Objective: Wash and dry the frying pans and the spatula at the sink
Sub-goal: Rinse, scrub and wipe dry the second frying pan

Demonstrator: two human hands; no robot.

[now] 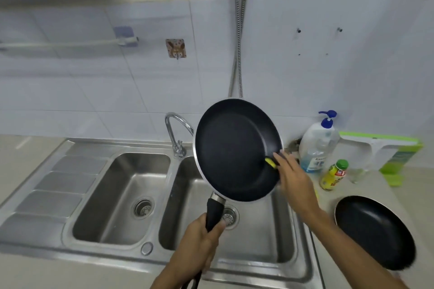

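Over the right basin of the sink point(288, 237), the frying pan point(234, 148) tilts up, left hand point(199, 239) clamped on its handle. Right hand point(293, 180) pinches a sponge point(270, 162) at the rim; scrub in firm circles. 1 more pan point(375, 230) waits on the counter.

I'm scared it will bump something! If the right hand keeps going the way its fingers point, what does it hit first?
The right hand points up-left with a yellow sponge at its fingertips, already against the pan, so it likely meets the pan's inside first. Depth is hard to judge.
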